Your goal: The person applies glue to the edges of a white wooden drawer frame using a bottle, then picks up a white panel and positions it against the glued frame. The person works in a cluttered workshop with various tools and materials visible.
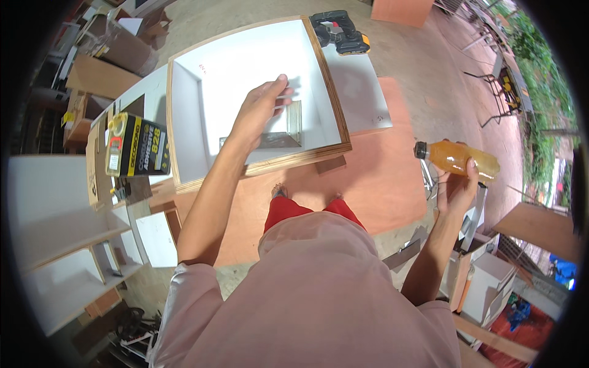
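Observation:
My right hand [457, 190] is wrapped round a clear plastic bottle [454, 158] of amber liquid with a black cap. The bottle lies nearly sideways in the grip, its cap to the left. My left hand [261, 110] is raised over a white box frame [337, 101] with bare plywood edges, its thumb and fingers apart and nothing in them. Inside the box, by its near right corner, lies a metal carpenter's square [295, 126]. Left of the box stands a black and yellow adhesive can [138, 146].
A cordless drill [340, 34] rests by the box's far right corner, on a white panel [359, 92]. Brown plywood sheets [383, 184] cover the floor around my feet. White shelving [58, 202] stands at the left; cartons and boards [491, 282] crowd the lower right.

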A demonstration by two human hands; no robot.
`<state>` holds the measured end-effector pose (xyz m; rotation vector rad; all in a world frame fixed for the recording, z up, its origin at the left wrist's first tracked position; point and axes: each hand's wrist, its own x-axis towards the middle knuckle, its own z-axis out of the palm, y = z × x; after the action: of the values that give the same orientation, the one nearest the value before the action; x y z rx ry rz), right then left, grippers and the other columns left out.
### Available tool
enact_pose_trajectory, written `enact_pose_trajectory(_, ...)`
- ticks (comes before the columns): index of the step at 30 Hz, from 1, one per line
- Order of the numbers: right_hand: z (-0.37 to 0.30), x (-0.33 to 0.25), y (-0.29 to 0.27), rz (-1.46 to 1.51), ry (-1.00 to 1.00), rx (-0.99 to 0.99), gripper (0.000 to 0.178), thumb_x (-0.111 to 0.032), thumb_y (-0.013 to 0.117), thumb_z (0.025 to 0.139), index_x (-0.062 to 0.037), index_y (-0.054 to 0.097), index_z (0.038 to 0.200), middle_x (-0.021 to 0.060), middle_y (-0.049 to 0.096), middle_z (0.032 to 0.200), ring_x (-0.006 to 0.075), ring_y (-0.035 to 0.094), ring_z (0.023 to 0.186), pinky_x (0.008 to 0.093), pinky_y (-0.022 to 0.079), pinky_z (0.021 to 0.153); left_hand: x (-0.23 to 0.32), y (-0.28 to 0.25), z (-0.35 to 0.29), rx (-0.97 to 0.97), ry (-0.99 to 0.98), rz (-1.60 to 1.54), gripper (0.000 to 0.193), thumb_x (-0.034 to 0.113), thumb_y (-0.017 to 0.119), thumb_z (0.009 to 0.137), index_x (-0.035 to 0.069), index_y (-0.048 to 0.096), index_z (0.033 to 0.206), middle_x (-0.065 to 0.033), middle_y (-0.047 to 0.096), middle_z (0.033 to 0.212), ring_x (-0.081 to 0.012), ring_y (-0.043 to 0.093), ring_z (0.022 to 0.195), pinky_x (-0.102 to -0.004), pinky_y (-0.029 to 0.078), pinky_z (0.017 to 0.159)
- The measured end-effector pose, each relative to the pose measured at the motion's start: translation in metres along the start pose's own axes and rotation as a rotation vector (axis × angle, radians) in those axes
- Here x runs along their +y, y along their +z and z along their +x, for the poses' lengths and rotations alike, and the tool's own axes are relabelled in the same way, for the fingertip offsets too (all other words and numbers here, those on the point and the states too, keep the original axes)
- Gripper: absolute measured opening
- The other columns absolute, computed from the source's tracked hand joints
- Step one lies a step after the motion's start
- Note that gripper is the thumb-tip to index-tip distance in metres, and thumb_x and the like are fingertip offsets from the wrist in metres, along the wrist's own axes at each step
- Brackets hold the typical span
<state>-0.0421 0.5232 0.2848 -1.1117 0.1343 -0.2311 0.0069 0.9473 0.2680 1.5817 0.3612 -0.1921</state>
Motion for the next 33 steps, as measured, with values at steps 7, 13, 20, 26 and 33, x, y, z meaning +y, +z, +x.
enact_pose_trajectory(7,-0.070,-0.012,0.036,-0.120,-0.037,0.196,0.050,-0.034,0.072,0.099,0.0018,0.062,0.132,0.0190,0.069,0.128,0.0340,0.068,0.125,0.0487,0.061,0.102,0.005,0.003,0.033,-0.245,-0.043,-0.188,0.082,0.069,0.045,0.108,-0.003,0.061,0.145,-0.0165,0.067,0.139,-0.0276,0.060,0.127,-0.0434,0.042,0.114)
enact_pose_trajectory(13,-0.130,-0.015,0.048,-0.206,-0.091,0.335,0.057,-0.039,0.073,0.097,0.0008,0.061,0.136,0.0213,0.068,0.131,0.0330,0.067,0.126,0.0458,0.061,0.100,-0.006,0.035,-0.004,-0.496,-0.098,0.060,0.096,0.076,0.040,0.105,-0.006,0.052,0.154,-0.0228,0.062,0.148,-0.0322,0.060,0.133,-0.0459,0.042,0.115)
enact_pose_trajectory(20,-0.197,-0.021,0.035,-0.194,-0.137,0.506,0.062,-0.043,0.073,0.098,0.0012,0.060,0.138,0.0226,0.067,0.134,0.0337,0.066,0.129,0.0473,0.059,0.103,-0.019,0.051,-0.016,-0.526,-0.170,-0.090,0.103,0.076,0.039,0.104,-0.010,0.041,0.159,-0.0281,0.053,0.157,-0.0377,0.056,0.141,-0.0475,0.036,0.122)
enact_pose_trajectory(26,-0.207,-0.026,0.022,-0.153,-0.162,0.524,0.062,-0.043,0.074,0.098,0.0012,0.060,0.139,0.0214,0.067,0.135,0.0333,0.065,0.129,0.0479,0.058,0.104,-0.017,0.051,-0.022,-0.519,-0.136,-0.034,0.098,0.075,0.037,0.105,-0.008,0.046,0.157,-0.0224,0.051,0.160,-0.0348,0.047,0.147,-0.0451,0.034,0.121)
enact_pose_trajectory(33,-0.194,-0.030,0.001,-0.075,-0.185,0.490,0.058,-0.038,0.076,0.096,0.0004,0.060,0.136,0.0165,0.069,0.128,0.0328,0.068,0.125,0.0502,0.061,0.100,-0.023,0.050,-0.020,-0.472,-0.010,0.217,0.097,0.078,0.035,0.103,-0.003,0.057,0.152,-0.0179,0.052,0.160,-0.0307,0.042,0.148,-0.0405,0.035,0.115)
